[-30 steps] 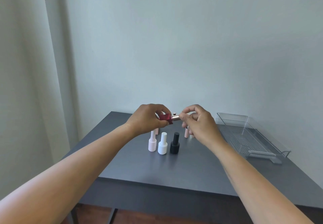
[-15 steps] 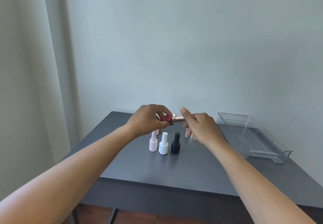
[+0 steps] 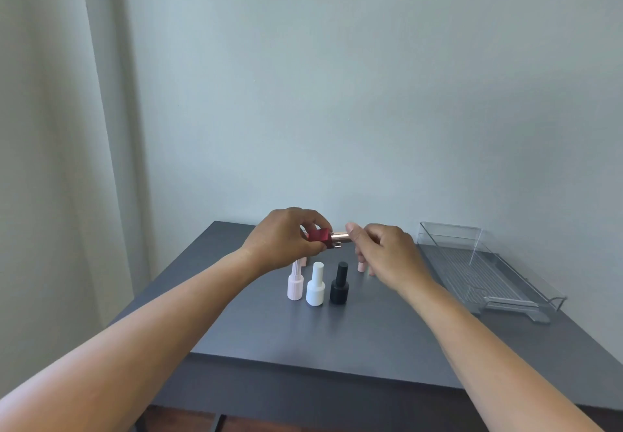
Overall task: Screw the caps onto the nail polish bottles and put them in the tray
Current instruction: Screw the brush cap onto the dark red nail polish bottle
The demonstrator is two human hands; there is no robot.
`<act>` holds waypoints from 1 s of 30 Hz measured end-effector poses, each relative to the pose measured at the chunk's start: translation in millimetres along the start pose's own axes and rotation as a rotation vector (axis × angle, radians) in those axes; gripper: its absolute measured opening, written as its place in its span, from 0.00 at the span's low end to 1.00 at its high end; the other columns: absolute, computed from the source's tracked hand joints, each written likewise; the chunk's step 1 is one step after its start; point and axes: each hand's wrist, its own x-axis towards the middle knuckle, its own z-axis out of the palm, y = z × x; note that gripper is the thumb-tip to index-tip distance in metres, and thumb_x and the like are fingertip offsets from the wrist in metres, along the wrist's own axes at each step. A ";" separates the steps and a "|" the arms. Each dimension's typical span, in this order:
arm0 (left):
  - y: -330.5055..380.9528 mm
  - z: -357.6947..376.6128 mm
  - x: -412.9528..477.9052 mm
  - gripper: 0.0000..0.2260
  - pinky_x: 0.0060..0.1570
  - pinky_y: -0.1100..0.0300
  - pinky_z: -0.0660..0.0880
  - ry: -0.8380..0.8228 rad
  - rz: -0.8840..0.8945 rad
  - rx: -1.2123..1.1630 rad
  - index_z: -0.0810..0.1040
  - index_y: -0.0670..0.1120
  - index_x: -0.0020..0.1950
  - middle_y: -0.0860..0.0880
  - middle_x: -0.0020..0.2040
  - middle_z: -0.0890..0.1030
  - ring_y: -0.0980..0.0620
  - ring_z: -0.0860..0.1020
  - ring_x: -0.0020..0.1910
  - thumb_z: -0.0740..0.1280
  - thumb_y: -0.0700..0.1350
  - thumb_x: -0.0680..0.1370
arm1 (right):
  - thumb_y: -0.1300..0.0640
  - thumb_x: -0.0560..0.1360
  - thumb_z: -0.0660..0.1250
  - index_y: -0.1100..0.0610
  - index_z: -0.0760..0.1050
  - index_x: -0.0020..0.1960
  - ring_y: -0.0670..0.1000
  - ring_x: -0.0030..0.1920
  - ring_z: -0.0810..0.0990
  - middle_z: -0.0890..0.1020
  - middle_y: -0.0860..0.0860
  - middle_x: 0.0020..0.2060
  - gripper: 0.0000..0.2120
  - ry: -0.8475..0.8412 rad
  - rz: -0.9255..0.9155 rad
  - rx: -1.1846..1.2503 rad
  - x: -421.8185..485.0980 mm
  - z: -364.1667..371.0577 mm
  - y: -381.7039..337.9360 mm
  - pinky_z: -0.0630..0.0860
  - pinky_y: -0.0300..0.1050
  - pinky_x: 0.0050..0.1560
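Observation:
My left hand (image 3: 283, 238) grips a dark red nail polish bottle (image 3: 318, 235) lying sideways above the table. A rose-gold cap (image 3: 339, 237) sticks out of the bottle to the right, and the thumb of my right hand (image 3: 387, 256) touches its end; the other fingers are curled below. On the table below stand a ribbed pink bottle (image 3: 295, 285), a white bottle (image 3: 315, 288) and a black bottle (image 3: 339, 286), all capped. Two more pink pieces (image 3: 361, 266) show partly behind my hands. The clear tray (image 3: 478, 263) sits at the right with nothing in it.
The dark grey table (image 3: 354, 337) ends at a front edge close to me and stands against a pale wall. A light curtain (image 3: 60, 162) hangs at the left.
My right hand has loosened from a pinch on the cap, its fingers rolling downward while the thumb stays at the cap's end. The left hand and bottle have held still.

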 end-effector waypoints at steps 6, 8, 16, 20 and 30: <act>-1.2 -1.3 -0.5 0.08 0.46 0.53 0.80 0.006 -0.005 0.051 0.82 0.63 0.46 0.58 0.43 0.82 0.61 0.79 0.37 0.73 0.50 0.70 | 0.24 0.70 0.53 0.50 0.77 0.49 0.51 0.38 0.81 0.84 0.49 0.36 0.31 -0.060 0.028 -0.128 3.3 -2.5 4.3 0.79 0.50 0.45; -1.4 -1.1 -0.5 0.08 0.46 0.53 0.80 0.006 -0.009 0.056 0.82 0.62 0.46 0.57 0.43 0.82 0.60 0.79 0.38 0.74 0.51 0.70 | 0.33 0.72 0.63 0.43 0.71 0.58 0.47 0.41 0.79 0.82 0.45 0.39 0.20 -0.062 -0.025 -0.069 1.8 -0.8 7.0 0.75 0.44 0.43; 2.3 1.2 -0.8 0.07 0.45 0.53 0.80 0.020 -0.001 0.095 0.81 0.64 0.47 0.61 0.42 0.81 0.63 0.78 0.39 0.73 0.56 0.69 | 0.48 0.79 0.62 0.45 0.70 0.50 0.49 0.36 0.78 0.79 0.45 0.34 0.02 -0.045 -0.162 -0.148 0.9 2.3 7.7 0.75 0.48 0.38; 3.8 1.0 -1.6 0.08 0.46 0.53 0.79 -0.009 0.009 0.135 0.82 0.64 0.48 0.61 0.41 0.79 0.62 0.78 0.42 0.72 0.57 0.70 | 0.48 0.81 0.56 0.46 0.69 0.49 0.50 0.40 0.78 0.80 0.46 0.38 0.05 -0.064 -0.208 -0.302 0.7 0.6 7.4 0.74 0.48 0.40; 4.9 -1.8 -1.7 0.06 0.49 0.55 0.76 -0.045 0.083 0.252 0.83 0.59 0.52 0.57 0.47 0.78 0.56 0.77 0.47 0.70 0.50 0.76 | 0.50 0.81 0.59 0.50 0.74 0.64 0.54 0.42 0.80 0.77 0.48 0.50 0.13 -0.051 -0.383 -0.507 1.8 7.2 10.8 0.73 0.47 0.38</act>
